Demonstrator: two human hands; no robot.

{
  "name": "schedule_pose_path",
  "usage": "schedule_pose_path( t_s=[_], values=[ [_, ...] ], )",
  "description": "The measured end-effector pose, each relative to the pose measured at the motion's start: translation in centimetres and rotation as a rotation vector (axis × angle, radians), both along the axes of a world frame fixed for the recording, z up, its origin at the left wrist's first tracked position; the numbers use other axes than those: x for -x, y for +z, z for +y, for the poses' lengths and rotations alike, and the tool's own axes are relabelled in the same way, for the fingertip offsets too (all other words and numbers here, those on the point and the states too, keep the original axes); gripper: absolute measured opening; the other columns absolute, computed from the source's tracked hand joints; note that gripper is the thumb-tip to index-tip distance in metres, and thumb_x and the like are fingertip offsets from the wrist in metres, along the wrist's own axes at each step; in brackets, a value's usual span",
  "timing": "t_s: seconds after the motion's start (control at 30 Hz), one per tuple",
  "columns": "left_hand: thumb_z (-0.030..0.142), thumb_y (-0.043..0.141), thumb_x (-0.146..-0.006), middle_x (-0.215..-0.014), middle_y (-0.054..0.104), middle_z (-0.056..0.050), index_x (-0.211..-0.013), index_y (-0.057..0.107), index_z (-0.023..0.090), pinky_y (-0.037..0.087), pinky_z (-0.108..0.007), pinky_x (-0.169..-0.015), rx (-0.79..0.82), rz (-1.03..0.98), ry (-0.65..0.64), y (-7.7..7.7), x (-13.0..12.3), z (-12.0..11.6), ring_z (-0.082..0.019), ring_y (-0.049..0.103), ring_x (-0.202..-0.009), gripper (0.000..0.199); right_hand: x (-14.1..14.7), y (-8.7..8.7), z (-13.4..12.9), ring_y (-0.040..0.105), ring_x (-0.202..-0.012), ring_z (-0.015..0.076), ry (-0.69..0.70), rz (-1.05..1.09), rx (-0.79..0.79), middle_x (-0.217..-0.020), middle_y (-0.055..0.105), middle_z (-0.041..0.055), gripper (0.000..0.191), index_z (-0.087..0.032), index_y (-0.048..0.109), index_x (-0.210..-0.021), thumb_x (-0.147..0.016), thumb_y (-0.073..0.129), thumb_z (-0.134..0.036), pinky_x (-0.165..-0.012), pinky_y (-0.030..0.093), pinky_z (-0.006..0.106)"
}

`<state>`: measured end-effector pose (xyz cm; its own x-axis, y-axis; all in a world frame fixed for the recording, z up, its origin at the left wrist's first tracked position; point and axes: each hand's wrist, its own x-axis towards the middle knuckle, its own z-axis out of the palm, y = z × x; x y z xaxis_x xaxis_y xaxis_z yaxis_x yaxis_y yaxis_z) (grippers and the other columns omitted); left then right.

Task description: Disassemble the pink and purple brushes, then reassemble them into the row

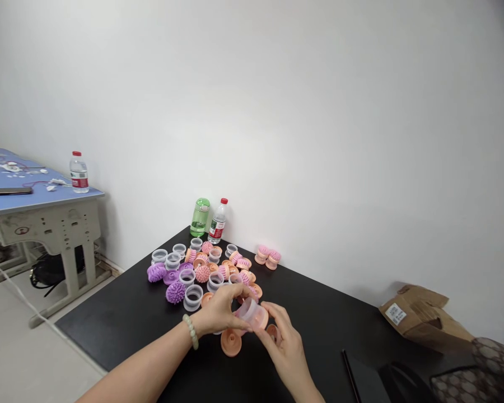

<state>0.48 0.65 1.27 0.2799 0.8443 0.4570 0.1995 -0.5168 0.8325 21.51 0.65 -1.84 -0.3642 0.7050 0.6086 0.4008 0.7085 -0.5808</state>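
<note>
My left hand [223,309], with a beaded bracelet at the wrist, grips a translucent plastic ring [248,309] between thumb and fingers. On the opposite side, my right hand [286,341] closes round the same piece, where a peach-coloured rim [263,321] shows. Whether ring and rim are fully joined I cannot tell. Just below the hands lies a peach disc [231,342], and another peach part [273,333] is partly hidden by my right fingers. Beyond my left hand spread several clear rings [193,298], purple bristled brush heads [175,293] and pink ones [202,273].
Two pink-and-peach brushes [273,259] stand by the wall on the black table [311,296]. A green bottle [200,217] and a water bottle [217,221] are at the back corner. Torn cardboard [424,319] lies at right. A blue-topped desk [46,196] stands left.
</note>
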Motion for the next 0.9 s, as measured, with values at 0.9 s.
schedule_pose_path(
  t_s=[0.9],
  values=[
    [0.058,0.073,-0.075,-0.087,0.063,-0.004,-0.104,0.064,0.022,0.035,-0.034,-0.082,-0.5,0.736,-0.066,-0.8,-1.3,-1.3,-0.023,0.055,-0.088,0.048,-5.1,-1.6,5.1,0.072,-0.083,0.028,-0.267,0.402,0.597,-0.085,0.077,0.0092,0.045,-0.017,0.067,-0.084,-0.056,0.085,-0.048,-0.079,0.056,0.04]
  ],
)
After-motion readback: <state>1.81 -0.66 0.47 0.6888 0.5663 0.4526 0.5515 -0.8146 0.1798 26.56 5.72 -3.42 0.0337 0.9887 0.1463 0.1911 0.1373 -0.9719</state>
